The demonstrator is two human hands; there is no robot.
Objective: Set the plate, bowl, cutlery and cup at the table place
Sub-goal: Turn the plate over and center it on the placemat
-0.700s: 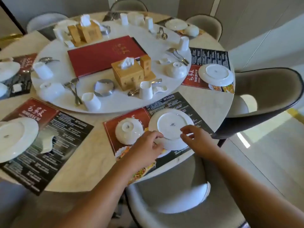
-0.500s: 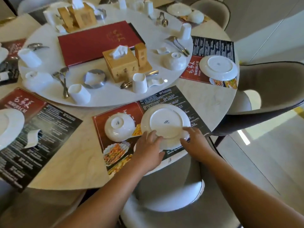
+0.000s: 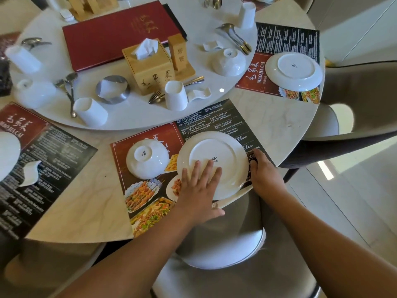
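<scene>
While the upside-down plate point(image 3: 217, 151) is lying on the mat point(image 3: 146, 203) at the bench point(image 3: 86, 201) edge, the left hand point(image 3: 199, 188) is pressing flat on it. The right hand point(image 3: 265, 172) is touching its rim, grip hidden.

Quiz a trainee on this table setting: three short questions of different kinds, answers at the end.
1. True or false: the plate lies upside down on the placemat.
2. The left hand: A) lies flat on the plate, B) grips a spoon, C) holds a cup?
3. Fill in: seen from the camera, the upside-down bowl stands to the ___ of the plate.
Key: 1 true; 2 A; 3 left.
</scene>
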